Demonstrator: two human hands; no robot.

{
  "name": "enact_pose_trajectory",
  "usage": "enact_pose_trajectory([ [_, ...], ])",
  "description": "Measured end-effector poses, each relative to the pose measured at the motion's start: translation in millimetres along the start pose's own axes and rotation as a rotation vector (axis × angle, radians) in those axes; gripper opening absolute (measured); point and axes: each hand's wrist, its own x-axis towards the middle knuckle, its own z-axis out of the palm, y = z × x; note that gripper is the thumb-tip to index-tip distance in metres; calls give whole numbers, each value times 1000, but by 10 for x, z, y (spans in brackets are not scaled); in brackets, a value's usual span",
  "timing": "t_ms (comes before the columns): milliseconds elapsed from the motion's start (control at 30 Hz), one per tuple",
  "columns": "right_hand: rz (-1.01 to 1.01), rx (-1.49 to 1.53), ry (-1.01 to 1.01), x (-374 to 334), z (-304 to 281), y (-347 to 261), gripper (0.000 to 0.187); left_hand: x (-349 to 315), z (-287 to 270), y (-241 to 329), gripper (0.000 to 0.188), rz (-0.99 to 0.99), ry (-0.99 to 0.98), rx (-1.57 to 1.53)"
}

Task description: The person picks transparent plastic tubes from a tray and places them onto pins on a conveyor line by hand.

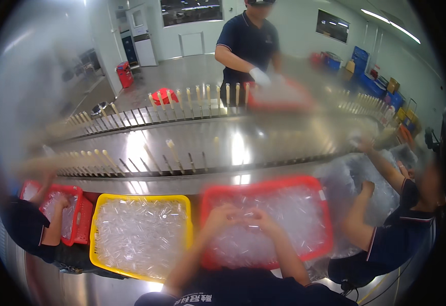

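Both my hands are close together over a red basket point(326, 224) filled with small clear tubes point(297, 219). My left hand point(224, 217) has its fingers curled inward, toward my right hand point(259, 220), whose fingers are bent too. Between the fingertips a clear tube point(244, 215) seems pinched by both hands; fog on the picture blurs its outline. To the left of my arms stands a yellow basket point(188, 217), heaped with more clear tubes point(138, 234).
Beyond the baskets runs a metal machine point(202, 132) with rows of upright pins, several topped by pale tips point(172, 148). Co-workers stand left, right and across, one gloved hand point(260, 76) by a far red basket point(263, 106). Plastic bags point(353, 176) lie right.
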Motion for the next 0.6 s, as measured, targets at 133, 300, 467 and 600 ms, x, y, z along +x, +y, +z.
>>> enact_pose_trajectory([
  [133, 0, -120, -28, 86, 10, 96, 27, -106, -32, -64, 30, 7, 68, 105],
  [300, -113, -145, 138, 67, 73, 388, 24, 45, -594, -442, 47, -342, 556, -348],
  [467, -155, -209, 189, 84, -29, 708, 22, 129, -2114, -844, 36, -438, 1196, 237],
  [600, 18, 13, 205, -90, 159, 565, 26, 113, -2625, -1189, 35, -315, 1284, 526],
])
